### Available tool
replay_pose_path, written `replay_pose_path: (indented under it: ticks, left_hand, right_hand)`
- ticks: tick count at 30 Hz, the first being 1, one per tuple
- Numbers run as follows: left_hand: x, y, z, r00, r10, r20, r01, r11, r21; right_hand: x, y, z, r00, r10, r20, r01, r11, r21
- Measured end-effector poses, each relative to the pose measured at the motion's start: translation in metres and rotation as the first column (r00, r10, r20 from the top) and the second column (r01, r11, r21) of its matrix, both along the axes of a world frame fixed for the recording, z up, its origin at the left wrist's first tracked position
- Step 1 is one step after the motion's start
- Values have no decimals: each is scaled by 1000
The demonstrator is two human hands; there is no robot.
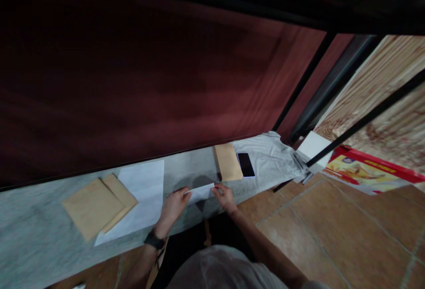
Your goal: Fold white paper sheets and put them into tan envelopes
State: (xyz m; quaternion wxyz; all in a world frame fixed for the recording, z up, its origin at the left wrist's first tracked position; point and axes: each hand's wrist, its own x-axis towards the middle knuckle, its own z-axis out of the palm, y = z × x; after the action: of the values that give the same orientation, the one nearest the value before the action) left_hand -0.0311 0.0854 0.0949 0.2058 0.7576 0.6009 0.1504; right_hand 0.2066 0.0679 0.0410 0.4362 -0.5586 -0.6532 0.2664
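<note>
A small folded white paper [202, 193] is held between my two hands, just above the front part of the grey bench. My left hand [175, 205], with a dark watch at the wrist, pinches its left end. At the other end, the fingers of my right hand [225, 197] are closed on the upper right corner. A brown envelope [229, 162] lies flat behind my right hand. Left of my left hand, a large white sheet [149, 191] rests on the bench, partly covered by brown envelopes [94, 207].
A dark-screened phone [246, 165] lies right of the single envelope, on the cloth-covered bench [186, 165]. Behind rises a dark red panel [159, 103]. Black metal bars [303, 81] frame the right side. A red and yellow box [368, 171] stands on the tiled floor [308, 227].
</note>
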Motion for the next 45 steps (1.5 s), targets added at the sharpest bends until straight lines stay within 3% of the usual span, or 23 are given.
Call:
replay_pose_path:
  ticks: [2,5,7,10,13,16,19,22,25,29,32,36,40,45]
  left_hand:
    - [-3,7,1,957,120,265,-106,992,-64]
    - [-3,9,-9,733,328,596,-248,945,-215]
    - [-1,5,-22,605,447,659,-286,894,-344]
    - [4,-4,-44,554,551,624,-292,831,-474]
    - [10,-8,-60,573,571,588,-326,817,-475]
    - [16,-9,-68,644,542,539,-356,837,-417]
    - [22,-12,-73,708,515,484,-369,853,-369]
    - [27,-17,-75,750,504,428,-364,855,-370]
    - [29,-25,-71,823,458,336,-368,880,-299]
    - [36,-33,-59,922,344,178,-349,937,-4]
    - [51,-31,-56,980,185,71,-194,969,155]
    - [67,-24,-70,994,17,-112,6,980,197]
    - [61,-23,-87,978,10,-209,38,973,226]
    - [47,-30,-92,973,59,-225,6,960,281]
  right_hand:
    - [-3,8,3,999,-37,-26,37,999,-12]
    - [-9,20,2,993,-110,-52,109,994,-29]
    - [-13,26,-2,985,-164,-52,162,986,-42]
    - [-17,29,-10,977,-210,-26,208,976,-60]
    - [-19,26,-15,976,-217,13,218,974,-63]
    - [-22,18,-17,956,-213,202,215,977,15]
    - [-27,8,-22,858,-136,496,94,990,108]
    - [-33,-2,-31,773,-42,633,-16,996,84]
    - [-38,-7,-38,740,-6,673,-34,998,46]
    - [-38,-9,-41,728,1,685,-41,998,41]
    - [-38,-10,-42,724,2,690,-50,998,49]
    - [-37,-12,-44,716,-2,698,-61,996,66]
    - [-35,-12,-46,719,-11,695,-64,995,82]
    - [-30,-13,-46,721,-56,691,-34,993,116]
